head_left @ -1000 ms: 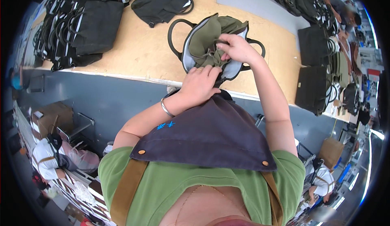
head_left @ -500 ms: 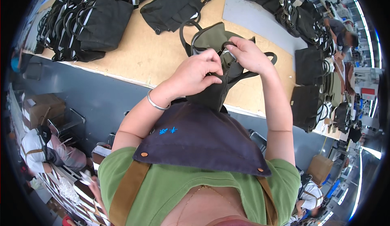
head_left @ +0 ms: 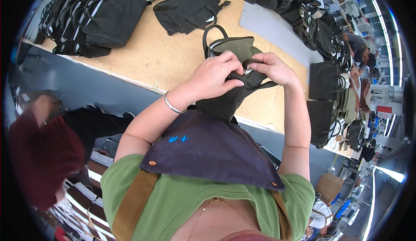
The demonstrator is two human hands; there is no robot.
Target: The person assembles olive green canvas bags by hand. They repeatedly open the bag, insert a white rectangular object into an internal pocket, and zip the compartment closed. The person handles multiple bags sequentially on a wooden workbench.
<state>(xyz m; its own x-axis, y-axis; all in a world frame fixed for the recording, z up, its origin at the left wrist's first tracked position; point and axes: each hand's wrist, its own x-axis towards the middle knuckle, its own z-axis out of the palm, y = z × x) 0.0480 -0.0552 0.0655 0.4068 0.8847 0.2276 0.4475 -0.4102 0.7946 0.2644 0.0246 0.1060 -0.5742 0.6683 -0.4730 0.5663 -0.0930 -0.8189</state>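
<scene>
From far off, I look down through the head view. The bag [head_left: 220, 104] is just above the middle, toward twelve o'clock. It is dark and tips to one side. Its lower part comes over the near edge of the desk [head_left: 143, 63], right by the purple apron [head_left: 212, 145]. Green cloth [head_left: 238, 45] shows in the bag's mouth, with a pale rim beside it. I can't see down to the bottom. One loop handle [head_left: 205, 43] stands up at the far side, and another handle [head_left: 265, 85] sticks out toward two o'clock.

The right grip [head_left: 275, 70] pinches a dark strip [head_left: 251, 62] at the bag's mouth between thumb and finger. The left grip [head_left: 216, 74] has bent fingers at the near side of the mouth, and its thumb lies on the bag. I can't tell if those fingertips pinch the cloth. A silver bangle [head_left: 172, 104] is on that wrist.

A flat dark bag [head_left: 186, 9] lies just left of twelve. A big pile of dark bags [head_left: 115, 17] sits between ten and eleven, and more bags [head_left: 323, 81] stand near three. A person in dark red [head_left: 47, 158], blurry, is between eight and nine.
</scene>
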